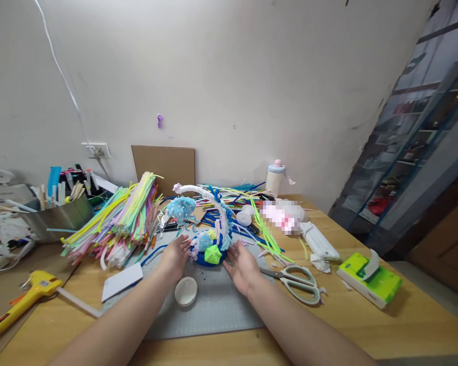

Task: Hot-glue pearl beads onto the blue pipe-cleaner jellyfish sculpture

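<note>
A pipe-cleaner craft piece [212, 254] stands on the grey mat [221, 310], with a dark blue base, a bright green patch and a curved white and blue stem. From the stem's tip hangs a light blue jellyfish-like shape [180, 208]. My left hand [175, 257] is at the left side of the base, fingers spread. On the right side, my right hand [242, 267] is open, palm turned toward the base, fingertips close to it. Whether the fingertips touch the base is hard to tell. A small round white dish [185, 292] lies between my forearms.
Scissors [299, 284] lie right of my right hand, and a green tissue box [369, 279] is farther right. Bundled pipe cleaners [130, 218], a yellow glue gun [26, 300] and a white card [122, 282] are at left. A bottle [275, 180] stands behind.
</note>
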`<act>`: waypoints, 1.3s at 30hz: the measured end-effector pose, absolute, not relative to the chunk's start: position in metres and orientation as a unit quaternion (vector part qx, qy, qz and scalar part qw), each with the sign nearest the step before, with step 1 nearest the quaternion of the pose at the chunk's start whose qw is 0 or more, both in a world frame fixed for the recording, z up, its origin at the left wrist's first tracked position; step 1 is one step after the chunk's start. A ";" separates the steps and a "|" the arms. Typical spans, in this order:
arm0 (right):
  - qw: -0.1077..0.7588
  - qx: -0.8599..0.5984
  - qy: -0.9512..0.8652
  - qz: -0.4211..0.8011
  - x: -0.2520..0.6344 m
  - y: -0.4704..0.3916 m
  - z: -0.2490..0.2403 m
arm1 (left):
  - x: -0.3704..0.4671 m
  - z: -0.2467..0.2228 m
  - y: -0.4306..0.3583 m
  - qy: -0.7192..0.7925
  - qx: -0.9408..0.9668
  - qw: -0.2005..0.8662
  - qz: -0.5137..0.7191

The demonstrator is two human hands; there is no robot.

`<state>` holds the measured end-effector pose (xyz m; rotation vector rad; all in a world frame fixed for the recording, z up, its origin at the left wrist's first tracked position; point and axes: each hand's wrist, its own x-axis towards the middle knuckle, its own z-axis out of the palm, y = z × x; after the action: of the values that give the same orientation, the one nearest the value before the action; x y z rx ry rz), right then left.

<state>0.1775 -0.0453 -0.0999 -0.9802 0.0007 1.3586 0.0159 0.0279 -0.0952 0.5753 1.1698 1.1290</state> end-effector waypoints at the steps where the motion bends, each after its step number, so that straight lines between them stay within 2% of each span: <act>1: 0.664 -0.438 0.002 0.607 0.176 -0.048 -0.099 | 0.016 -0.094 0.031 0.519 0.262 0.648 0.492; 7: 0.622 -0.442 -0.004 0.646 0.166 -0.064 -0.094 | 0.018 -0.095 0.060 0.513 0.317 0.641 0.475; 17: 0.601 -0.405 -0.011 0.689 0.159 -0.074 -0.095 | 0.030 -0.097 0.090 0.457 0.357 0.695 0.426; 20: 0.603 -0.398 -0.009 0.692 0.160 -0.079 -0.093 | 0.033 -0.095 0.092 0.466 0.352 0.672 0.456; 23: 0.616 -0.398 -0.020 0.680 0.166 -0.090 -0.087 | 0.028 -0.083 0.090 0.484 0.345 0.601 0.535; 26: 0.644 -0.395 -0.080 0.651 0.175 -0.100 -0.072 | 0.020 -0.056 0.079 0.470 0.352 0.519 0.622; 28: 0.659 -0.413 -0.223 0.587 0.183 -0.099 -0.059 | 0.017 -0.032 0.068 0.437 0.379 0.500 0.644; 30: 0.647 -0.451 -0.391 0.475 0.190 -0.088 -0.045 | 0.018 -0.007 0.057 0.405 0.414 0.512 0.635; 32: 0.634 -0.473 -0.457 0.407 0.198 -0.072 -0.034 | 0.022 0.014 0.046 0.378 0.439 0.541 0.609; 35: 0.615 -0.482 -0.500 0.374 0.206 -0.046 -0.025 | 0.028 0.028 0.032 0.355 0.434 0.596 0.575; 39: 0.595 -0.479 -0.527 0.372 0.211 -0.026 -0.022 | 0.026 0.010 0.021 0.368 0.447 0.613 0.538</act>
<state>0.2114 -0.0263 -0.0221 -1.1136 -1.2248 0.8646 0.0262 0.0213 0.0102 1.0318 0.8489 1.2404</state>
